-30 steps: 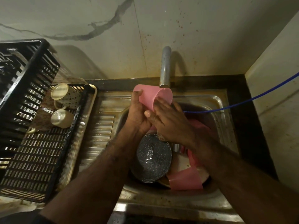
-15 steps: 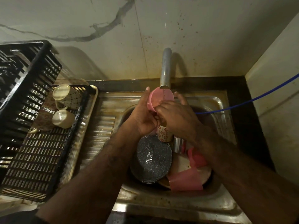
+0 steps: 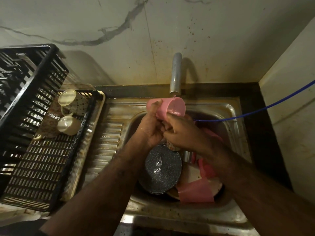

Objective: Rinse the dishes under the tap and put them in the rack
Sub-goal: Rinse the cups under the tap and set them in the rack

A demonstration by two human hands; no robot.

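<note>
The pink cup sat just under the tap, tipped on its side with the mouth facing right and toward the camera, over the sink. The left hand gripped it, thumb and fingers wrapped round the wall near its base. The right hand met it from below at the rim, fingers curled against the cup's lower edge and the left hand; whether they pinched the rim or only rubbed it could not be told.

A thin stream seemed to fall from the spout onto the rim. To rinse well, the cup likely needed turning under that stream so water ran over the inside and the whole rim, then tipping mouth down to drain before going left.

The rack stood left of the sink with two mugs at its far end and bare slats nearer. A dark bowl, a patterned cup and more pink pieces waited in the basin, not yet rinsed.
</note>
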